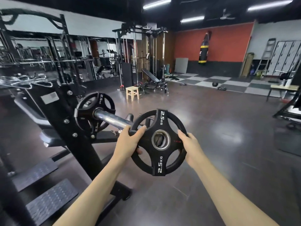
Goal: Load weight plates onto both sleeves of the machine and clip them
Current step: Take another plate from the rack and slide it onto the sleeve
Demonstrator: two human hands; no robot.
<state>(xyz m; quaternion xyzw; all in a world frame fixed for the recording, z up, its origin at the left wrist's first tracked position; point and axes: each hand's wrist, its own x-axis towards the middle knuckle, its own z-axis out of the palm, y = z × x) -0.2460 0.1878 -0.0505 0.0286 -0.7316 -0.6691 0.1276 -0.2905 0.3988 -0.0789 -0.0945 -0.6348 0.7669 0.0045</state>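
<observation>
I hold a black 2.5 kg weight plate (pixel 160 160) upright in front of me, its centre hole facing me. My left hand (pixel 130 142) grips its left rim and my right hand (pixel 189 148) grips its right rim. The plate sits just at the free end of the chrome sleeve (pixel 112 119) of the black machine (pixel 65 115). Two black 2.5 kg plates (pixel 92 111) sit on that sleeve against the machine's frame. The sleeve's tip is hidden behind the held plate. No clip is visible.
The machine's textured foot plates (pixel 48 199) and base lie at lower left. A wooden stool (pixel 132 92), an incline bench (pixel 154 82) and a cable rack (pixel 141 54) stand farther back. Open dark floor stretches to the right, with another frame (pixel 290 110) at the right edge.
</observation>
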